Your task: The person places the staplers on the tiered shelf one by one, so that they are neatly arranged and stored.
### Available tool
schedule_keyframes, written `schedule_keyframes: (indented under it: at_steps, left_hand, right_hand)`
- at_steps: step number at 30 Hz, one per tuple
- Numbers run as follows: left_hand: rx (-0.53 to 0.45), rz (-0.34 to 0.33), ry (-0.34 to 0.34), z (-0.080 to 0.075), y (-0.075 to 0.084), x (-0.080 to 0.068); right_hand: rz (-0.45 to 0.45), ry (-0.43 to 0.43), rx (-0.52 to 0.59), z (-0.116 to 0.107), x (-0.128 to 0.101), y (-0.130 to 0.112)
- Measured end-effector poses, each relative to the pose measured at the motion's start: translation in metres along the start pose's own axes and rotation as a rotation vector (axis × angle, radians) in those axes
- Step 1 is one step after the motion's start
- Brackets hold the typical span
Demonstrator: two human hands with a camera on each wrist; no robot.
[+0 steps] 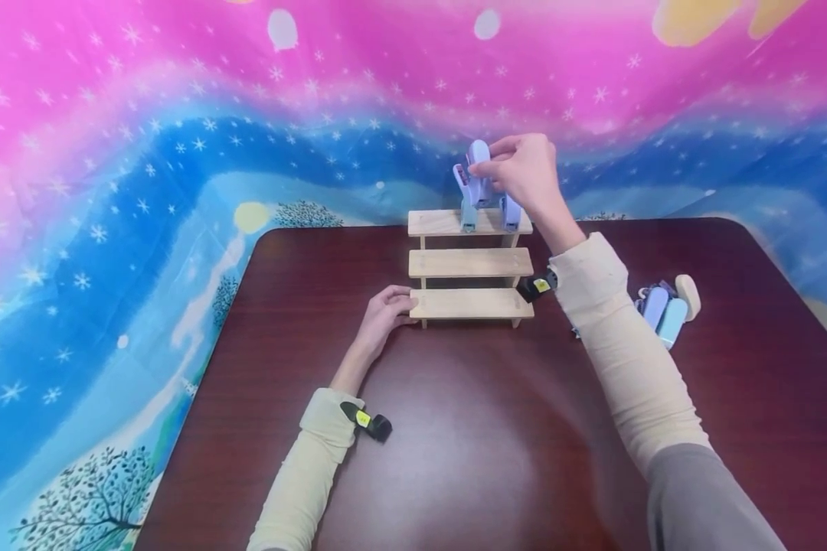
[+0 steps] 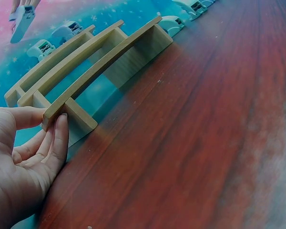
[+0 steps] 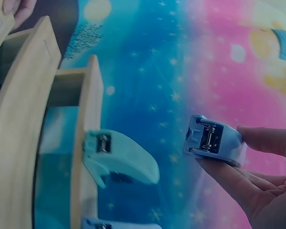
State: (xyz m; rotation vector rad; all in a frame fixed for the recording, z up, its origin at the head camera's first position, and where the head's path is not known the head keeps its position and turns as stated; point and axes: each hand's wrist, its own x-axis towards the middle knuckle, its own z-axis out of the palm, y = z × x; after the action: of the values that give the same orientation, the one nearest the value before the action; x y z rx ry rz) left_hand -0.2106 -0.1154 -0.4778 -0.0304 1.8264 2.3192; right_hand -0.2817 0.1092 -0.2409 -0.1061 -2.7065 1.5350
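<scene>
Material: pale wood three-step rack on the dark red tabletop, set against a pink and blue starry cloth.
Held item: a light blue stapler, pinched in my right hand between thumb and fingers.
Held item position: in the air above the top step, at 12 o'clock from the rack's middle in the head view, apart from the wood.
Long axis: roughly upright in the head view, the hinge end with its spring showing in the right wrist view, pointing toward the rack.
Key relation: the top step lies directly below my right fingers, at 6 o'clock from the held stapler; two pale blue staplers already stand on that step, one clear in the right wrist view.
Nearer hand: my right hand is the nearer to the top step; my left is at the lowest step.
Left hand: my left hand rests at the 9 o'clock end of the lowest step, relaxed fingers touching the end of the board.
Spare stock: more staplers lie together on the tabletop at 3 o'clock from the rack, well apart from it.
</scene>
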Motion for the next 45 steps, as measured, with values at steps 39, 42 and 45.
schedule_keyframes:
  at_steps: [39,42,45]
  left_hand:
    - [0.0,-0.01,0.012,0.003,0.001,-0.001]
    - [0.002,-0.008,0.014,0.003,0.001,-0.002]
    - [-0.001,-0.011,0.016,0.003,0.001,-0.003]
  right_hand:
    - [-0.192,0.002,-0.261,0.09,0.021,0.019]
    - [-0.207,-0.002,-0.273,0.09,0.019,0.019]
    - [-0.232,0.004,-0.302,0.088,0.014,0.019]
